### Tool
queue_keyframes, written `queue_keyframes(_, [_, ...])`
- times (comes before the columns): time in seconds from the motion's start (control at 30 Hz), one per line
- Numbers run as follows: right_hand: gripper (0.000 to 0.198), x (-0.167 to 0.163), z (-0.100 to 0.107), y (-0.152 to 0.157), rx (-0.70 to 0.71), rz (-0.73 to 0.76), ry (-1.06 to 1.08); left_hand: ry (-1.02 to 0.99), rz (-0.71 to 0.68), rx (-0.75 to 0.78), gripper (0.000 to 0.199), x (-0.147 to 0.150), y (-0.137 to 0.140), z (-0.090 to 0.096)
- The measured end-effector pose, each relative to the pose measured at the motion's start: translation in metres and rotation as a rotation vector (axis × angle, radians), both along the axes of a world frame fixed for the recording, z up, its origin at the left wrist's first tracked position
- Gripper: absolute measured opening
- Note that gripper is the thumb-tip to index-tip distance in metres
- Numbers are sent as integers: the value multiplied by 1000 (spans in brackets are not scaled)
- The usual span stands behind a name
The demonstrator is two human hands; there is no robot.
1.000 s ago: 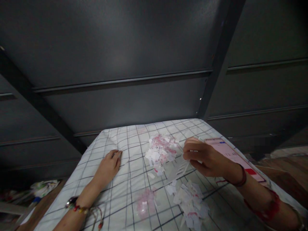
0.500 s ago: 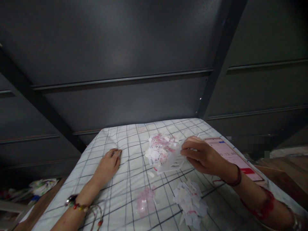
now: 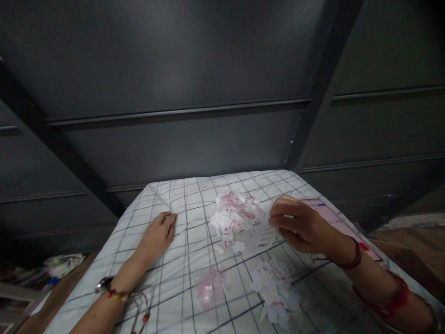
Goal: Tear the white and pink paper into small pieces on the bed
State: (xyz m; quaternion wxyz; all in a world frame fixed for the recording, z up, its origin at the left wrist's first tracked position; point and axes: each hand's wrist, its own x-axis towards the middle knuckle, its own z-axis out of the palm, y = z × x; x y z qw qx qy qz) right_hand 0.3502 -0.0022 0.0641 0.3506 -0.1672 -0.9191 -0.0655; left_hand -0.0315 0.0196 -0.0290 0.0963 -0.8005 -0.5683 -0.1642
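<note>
My right hand (image 3: 299, 225) pinches the edge of a translucent white plastic piece with slots (image 3: 262, 239); I cannot make out its full shape. It lies just right of a heap of white and pink paper scraps (image 3: 231, 215). My left hand (image 3: 160, 234) rests on the checked cloth (image 3: 194, 241), fingers lying on it and holding nothing. A second pile of paper scraps (image 3: 276, 292) is nearer to me, below the plastic piece. Left of that pile sits a small patch of pink translucent scraps (image 3: 210, 287).
A phone with a lit pink screen (image 3: 335, 222) lies by the cloth's right edge, partly behind my right hand. Dark grey panels (image 3: 194, 144) stand behind the table. A cardboard box (image 3: 399, 260) is at the lower right. Blurred items (image 3: 64, 265) lie below on the left.
My right hand has moved a little to the right with the plastic piece, away from the scrap heap. Scraps at the heap's near edge show more. My left hand stays in place.
</note>
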Motion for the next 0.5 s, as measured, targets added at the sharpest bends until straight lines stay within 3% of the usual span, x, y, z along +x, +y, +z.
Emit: queue_keyframes(0.5, [21,-5,4,-7,49,41,28,-21,3,5,32,0,0,0])
